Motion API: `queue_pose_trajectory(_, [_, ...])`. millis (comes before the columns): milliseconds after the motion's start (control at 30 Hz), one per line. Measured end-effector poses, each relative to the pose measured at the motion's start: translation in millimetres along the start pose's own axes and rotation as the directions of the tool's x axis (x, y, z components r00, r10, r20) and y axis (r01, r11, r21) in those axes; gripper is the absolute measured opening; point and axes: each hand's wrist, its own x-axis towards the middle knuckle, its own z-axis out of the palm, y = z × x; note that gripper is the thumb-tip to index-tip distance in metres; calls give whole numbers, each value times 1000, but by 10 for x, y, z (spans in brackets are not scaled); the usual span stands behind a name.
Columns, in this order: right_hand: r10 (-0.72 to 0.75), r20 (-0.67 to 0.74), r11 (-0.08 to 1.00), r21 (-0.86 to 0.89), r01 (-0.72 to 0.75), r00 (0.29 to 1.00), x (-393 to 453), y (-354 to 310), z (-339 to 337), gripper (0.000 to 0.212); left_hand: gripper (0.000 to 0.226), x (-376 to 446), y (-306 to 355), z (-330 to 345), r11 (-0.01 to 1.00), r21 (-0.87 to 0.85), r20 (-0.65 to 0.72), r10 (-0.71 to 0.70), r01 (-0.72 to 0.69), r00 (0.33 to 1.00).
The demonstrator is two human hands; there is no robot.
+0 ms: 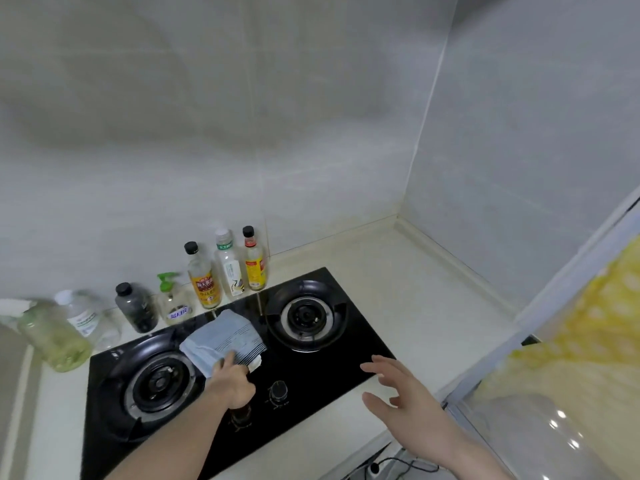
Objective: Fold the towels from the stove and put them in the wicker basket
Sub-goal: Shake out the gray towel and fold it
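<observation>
The right hand (398, 393) is held open above the front edge of the stove (346, 358), fingers spread. The left hand (232, 379) is closed, it seems, on the near edge of the towel (221, 337), which lies between the two burners. Bottles (204, 278) are lined along the wall behind.

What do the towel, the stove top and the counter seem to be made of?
Towel: soft woven cloth, pale blue with dark stripes; it creases under the left hand.
Stove top: probably black glass, glossy; it reflects light.
Counter: cream, smooth, perhaps stone or a composite; I cannot tell which.
</observation>
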Motion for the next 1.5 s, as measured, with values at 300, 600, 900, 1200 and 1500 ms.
queue_pose_trajectory(300, [8, 9, 999, 38, -8, 1000, 328, 68, -61, 37, 17, 244, -376, -396, 953, -286, -274, 17, -98, 962])
queue_pose_trajectory(600, [-132, 139, 991, 34, 129, 981, 848, 18, -249, 35, 25, -66, -269, -717, 937, -338, -298, -14, -92, 954])
queue_pose_trajectory(900, [-170, 243, 984, -19, 180, 955, 1172, 197, -673, 37, 42, 166, 423, -146, 995, 75, -50, -64, 68, 997])
queue_pose_trajectory(1200, [-153, 237, 986, -34, 165, 959, 1251, 629, -1180, 36, 23, 300, 347, -292, 905, -399, -329, -291, 148, 898])
queue_pose_trajectory(1500, [-265, 299, 964, 52, 262, 917, 1462, 449, -1311, 31, 20, -836, 928, -1329, 638, -698, -647, -366, -327, 668])
